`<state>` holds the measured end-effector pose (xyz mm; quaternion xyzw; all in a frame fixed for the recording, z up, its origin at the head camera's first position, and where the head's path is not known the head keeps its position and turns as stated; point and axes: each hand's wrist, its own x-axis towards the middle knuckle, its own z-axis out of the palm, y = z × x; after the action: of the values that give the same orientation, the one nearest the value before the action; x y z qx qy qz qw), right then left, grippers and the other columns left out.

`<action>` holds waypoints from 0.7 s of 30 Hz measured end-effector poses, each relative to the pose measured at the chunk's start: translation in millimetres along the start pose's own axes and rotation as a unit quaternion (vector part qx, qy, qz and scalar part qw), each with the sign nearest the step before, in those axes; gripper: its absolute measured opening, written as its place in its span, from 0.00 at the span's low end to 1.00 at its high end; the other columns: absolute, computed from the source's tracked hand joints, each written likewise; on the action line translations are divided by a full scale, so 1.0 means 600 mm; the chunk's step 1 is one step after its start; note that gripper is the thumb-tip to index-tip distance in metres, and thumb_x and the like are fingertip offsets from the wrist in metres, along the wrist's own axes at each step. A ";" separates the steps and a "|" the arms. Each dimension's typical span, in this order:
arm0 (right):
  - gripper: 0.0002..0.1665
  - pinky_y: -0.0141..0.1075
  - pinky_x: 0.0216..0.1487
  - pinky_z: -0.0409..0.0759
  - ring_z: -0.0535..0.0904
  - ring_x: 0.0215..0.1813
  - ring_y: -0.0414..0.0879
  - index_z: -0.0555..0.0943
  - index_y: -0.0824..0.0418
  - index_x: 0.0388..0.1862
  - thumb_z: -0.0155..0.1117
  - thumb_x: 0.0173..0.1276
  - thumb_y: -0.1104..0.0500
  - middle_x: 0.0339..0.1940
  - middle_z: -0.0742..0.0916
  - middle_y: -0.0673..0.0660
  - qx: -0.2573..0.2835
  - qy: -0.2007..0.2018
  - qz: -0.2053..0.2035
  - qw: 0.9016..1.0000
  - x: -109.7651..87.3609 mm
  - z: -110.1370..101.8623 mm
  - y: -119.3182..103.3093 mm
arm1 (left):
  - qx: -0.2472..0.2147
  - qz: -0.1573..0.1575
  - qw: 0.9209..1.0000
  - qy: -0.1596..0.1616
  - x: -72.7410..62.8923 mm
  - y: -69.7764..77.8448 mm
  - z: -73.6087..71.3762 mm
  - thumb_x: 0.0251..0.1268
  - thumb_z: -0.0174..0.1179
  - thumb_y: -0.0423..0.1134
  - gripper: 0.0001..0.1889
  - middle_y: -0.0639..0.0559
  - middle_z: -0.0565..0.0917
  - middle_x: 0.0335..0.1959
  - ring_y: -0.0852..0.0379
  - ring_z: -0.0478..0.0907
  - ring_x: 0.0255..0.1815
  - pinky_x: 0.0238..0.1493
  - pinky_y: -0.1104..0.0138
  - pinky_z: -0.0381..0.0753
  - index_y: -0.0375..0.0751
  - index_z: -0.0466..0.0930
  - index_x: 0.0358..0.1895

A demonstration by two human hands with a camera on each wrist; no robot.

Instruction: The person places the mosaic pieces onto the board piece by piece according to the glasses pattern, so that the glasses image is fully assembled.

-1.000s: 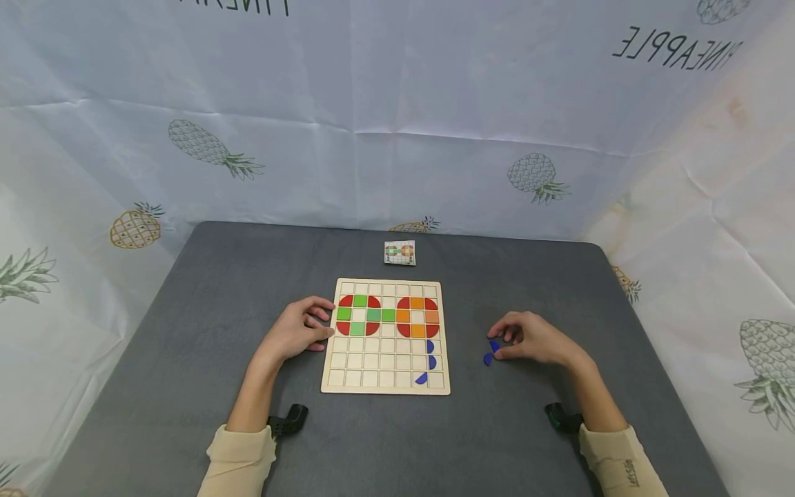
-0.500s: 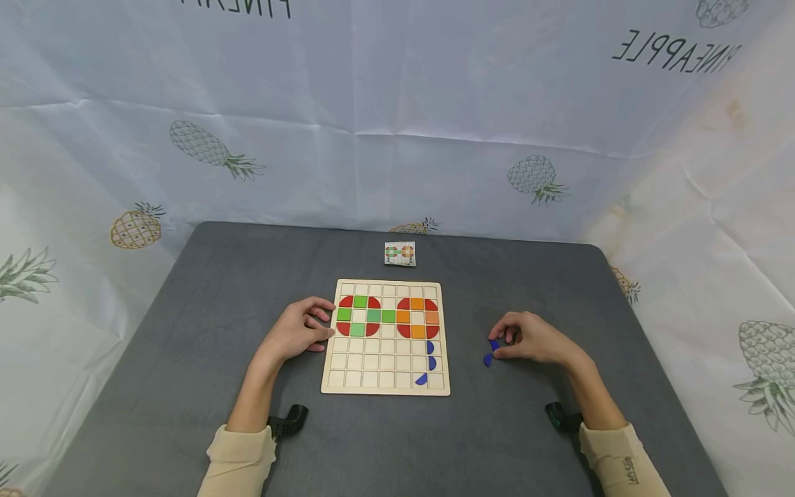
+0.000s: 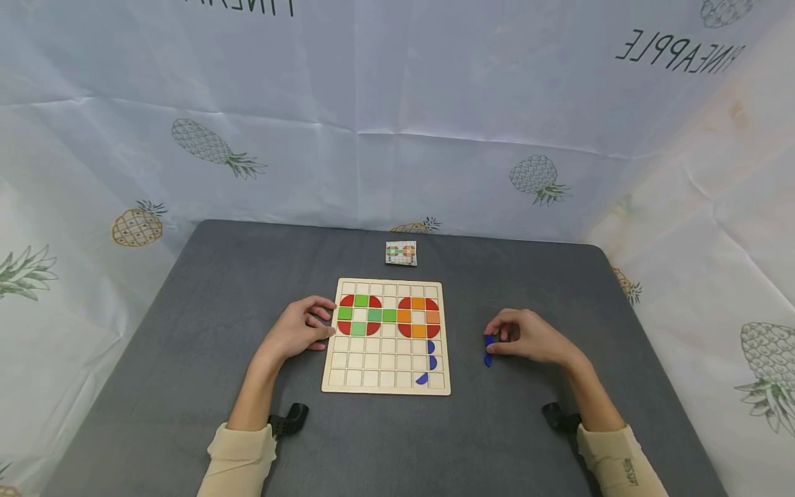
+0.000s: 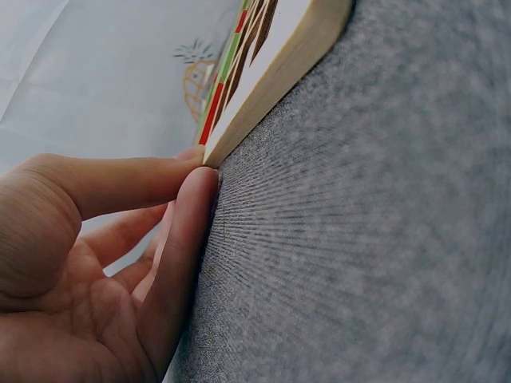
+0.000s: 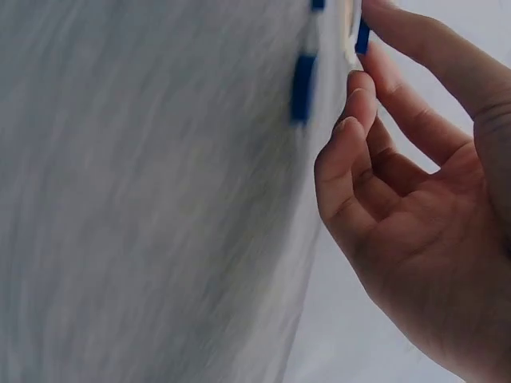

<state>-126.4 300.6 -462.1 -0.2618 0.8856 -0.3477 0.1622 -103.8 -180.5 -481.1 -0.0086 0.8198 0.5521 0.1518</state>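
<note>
A square wooden pattern board (image 3: 360, 384) lies mid-table, bearing red, green and orange pieces in two ring-like figures. Three blue half-circle pieces (image 3: 432, 362) sit at its lower right. My left hand (image 3: 298, 328) is at the board's left edge, thumb and fingertips touching it; the left wrist view shows the thumb (image 4: 144, 182) against the board's side (image 4: 275, 92). Right of the board, my right hand (image 3: 528, 335) pinches a blue half-circle piece (image 5: 363, 36) between thumb and index finger. Just below it another blue half-circle piece (image 3: 488, 360) lies on the table.
A small pattern card (image 3: 401, 253) lies beyond the board on the dark grey table (image 3: 261, 262). A pineapple-print cloth (image 3: 373, 83) hangs behind and at the sides. Black wrist cameras (image 3: 290, 420) sit on both forearms.
My right hand has shifted slightly left toward the board with the pinched blue piece. The left hand and the board stay in place.
</note>
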 end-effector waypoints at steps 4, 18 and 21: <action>0.14 0.29 0.35 0.81 0.79 0.37 0.35 0.90 0.53 0.49 0.82 0.68 0.53 0.38 0.86 0.47 0.003 -0.015 -0.008 1.000 0.010 0.014 -0.027 | 0.000 -0.002 1.000 0.003 0.001 0.000 0.000 0.70 0.70 0.28 0.25 0.38 0.78 0.50 0.53 0.80 0.37 0.34 0.62 0.93 0.34 0.78 0.69; 0.15 0.28 0.38 0.85 0.83 0.39 0.34 0.90 0.55 0.53 0.79 0.72 0.52 0.42 0.91 0.46 0.037 -0.097 -0.025 0.994 0.042 0.062 -0.085 | 0.005 0.001 1.000 0.004 0.003 -0.002 0.001 0.69 0.71 0.27 0.25 0.39 0.78 0.49 0.54 0.79 0.37 0.33 0.62 0.93 0.33 0.78 0.68; 0.15 0.28 0.38 0.85 0.83 0.39 0.34 0.90 0.54 0.53 0.79 0.72 0.51 0.42 0.91 0.46 0.038 -0.111 -0.032 0.993 0.048 0.070 -0.092 | 0.006 0.002 1.000 0.004 0.003 -0.002 0.000 0.69 0.71 0.27 0.25 0.39 0.78 0.49 0.54 0.80 0.37 0.33 0.62 0.93 0.33 0.78 0.68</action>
<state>-110.7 227.3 -456.1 -0.3203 0.8395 -0.3548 0.2585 -105.5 -180.5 -483.0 -0.0083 0.8236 0.5476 0.1479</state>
